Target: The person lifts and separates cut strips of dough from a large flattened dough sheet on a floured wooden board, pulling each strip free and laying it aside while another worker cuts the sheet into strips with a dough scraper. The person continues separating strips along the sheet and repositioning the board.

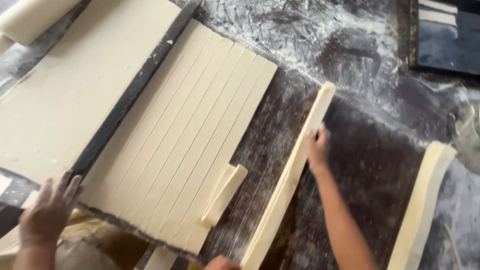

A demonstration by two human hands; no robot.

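Observation:
My right hand point(317, 148) grips a long stack of pale dough strips point(287, 185) that lies diagonally on the floured dark table point(360, 150). My left hand point(47, 212) rests flat with fingers apart at the near end of a dark straight bar point(135, 90). The bar lies across a wide dough sheet, uncut to its left point(70, 90). To its right the sheet is cut into several parallel strips point(190, 135). A short folded piece of dough point(226, 192) lies on the edge of the cut strips. Part of another hand point(222, 263) shows at the bottom edge by the stack's near end.
A second stack of dough strips point(425, 200) lies at the right. A roll of dough point(30, 20) sits at the top left. A dark tray point(445, 35) stands at the top right. Loose flour covers the table's far side point(300, 30).

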